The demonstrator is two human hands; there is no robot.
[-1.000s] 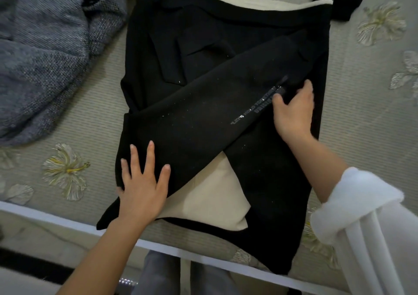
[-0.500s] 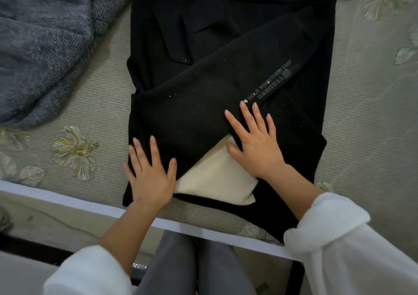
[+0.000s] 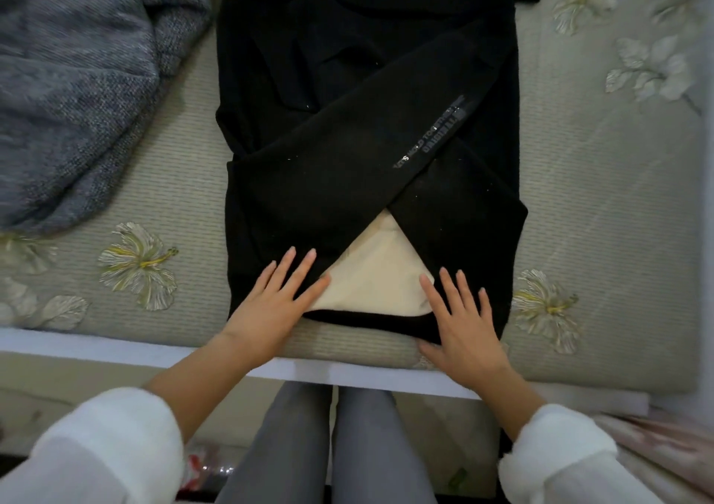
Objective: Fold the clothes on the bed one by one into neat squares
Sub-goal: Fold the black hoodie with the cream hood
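Two garments lie on the flower-patterned bed, which fills most of the view. The black garment is spread flat in the middle, its near hem close to the bed's near edge and its sleeves crossed over the body. At the far left a grey knitted garment sits in a rumpled heap. One sleeve, printed with pale lettering, runs diagonally from far right to near left. A cream lining shows as a triangle at the near hem. The left hand presses flat, fingers straight, on the sleeve's end. The right hand lies flat, fingers spread, on the near right corner.
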